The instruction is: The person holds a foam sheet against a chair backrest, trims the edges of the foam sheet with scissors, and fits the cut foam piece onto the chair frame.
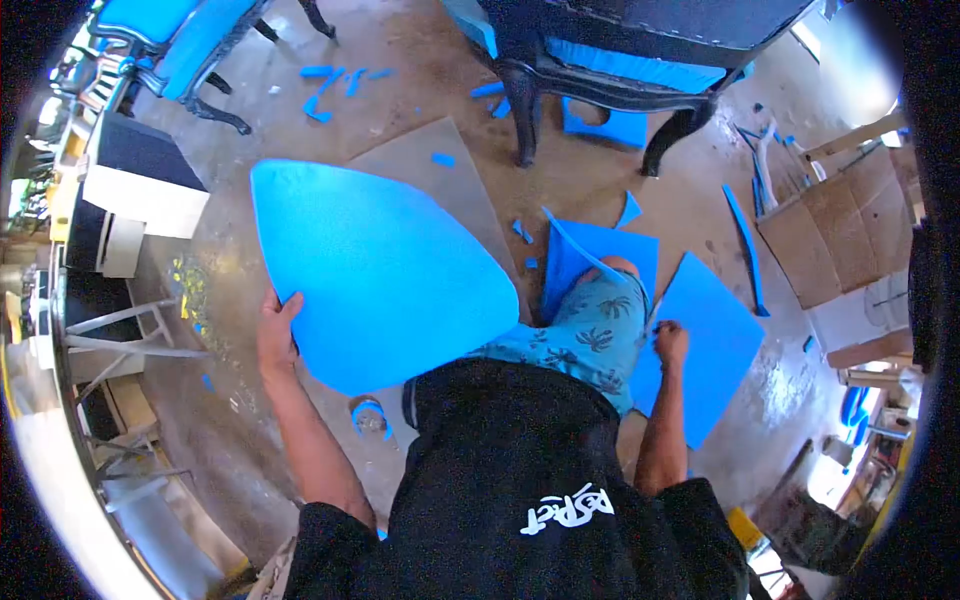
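Note:
My left hand point(279, 330) grips the lower left edge of a large blue foam sheet point(385, 280), thumb on top and fingers underneath. The sheet is cut with rounded corners and narrows toward its far end. It is held up over the floor and partly over my lap. My right hand point(672, 343) is closed beside my bent knee; what it holds, if anything, I cannot make out. Under and beside that hand lies a flat blue foam sheet point(712, 340) with straight edges. Another blue foam piece point(570, 255) lies beneath my knee.
A dark-framed chair point(600, 85) with carved legs stands ahead, and a blue upholstered seat point(190, 50) at upper left. Blue scraps point(320, 105) and a long strip point(743, 250) litter the floor. Cardboard point(840, 225) leans at right; a roll of tape point(370, 417) sits near my left arm.

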The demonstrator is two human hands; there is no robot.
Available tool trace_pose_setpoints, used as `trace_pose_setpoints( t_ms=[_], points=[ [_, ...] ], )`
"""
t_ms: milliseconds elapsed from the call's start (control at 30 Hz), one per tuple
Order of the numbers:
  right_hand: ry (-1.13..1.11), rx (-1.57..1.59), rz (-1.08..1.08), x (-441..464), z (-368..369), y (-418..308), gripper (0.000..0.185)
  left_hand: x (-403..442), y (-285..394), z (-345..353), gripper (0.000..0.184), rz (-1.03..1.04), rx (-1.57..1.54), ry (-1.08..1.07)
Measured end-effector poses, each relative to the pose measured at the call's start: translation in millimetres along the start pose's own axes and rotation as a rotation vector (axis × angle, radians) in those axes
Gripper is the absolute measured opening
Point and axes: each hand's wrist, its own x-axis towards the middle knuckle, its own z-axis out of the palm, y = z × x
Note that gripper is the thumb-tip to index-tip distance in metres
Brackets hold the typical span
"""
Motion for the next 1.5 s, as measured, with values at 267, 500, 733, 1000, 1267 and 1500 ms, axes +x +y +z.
trace_pose_setpoints(
  t_ms=[267, 500, 733, 1000, 1267, 1500],
  points=[
    [-0.847, 0.546, -0.352, -76, 52, -369, 0.061, -58, 48, -79, 0.055, 0.401, -0.159, 0.040],
    [-0.227, 0.258, -0.660, -105, 86, -437, 0.074, -46, 15, -97, 0.052, 0.405, -0.096, 0.149],
    [-1.074, 0.835, -0.150, -137, 132, -394, 0.058, -64, -21, -108, 0.050, 0.282, -0.022, 0.391],
    [-0.719, 0.827, -0.874, -130, -69, -433, 0.030, -62, 17, -61, 0.036, 0.428, 0.087, 0.081],
    [0.149, 0.586, -1.111, -13, -227, -423, 0.022, -5, 136, 178, 0.042, 0.724, 0.208, -0.153],
    [0.650, 0.403, -1.059, 53, -361, -498, 0.019, 8, 296, 309, 0.033, 1.086, 0.332, -0.244]
  ],
)
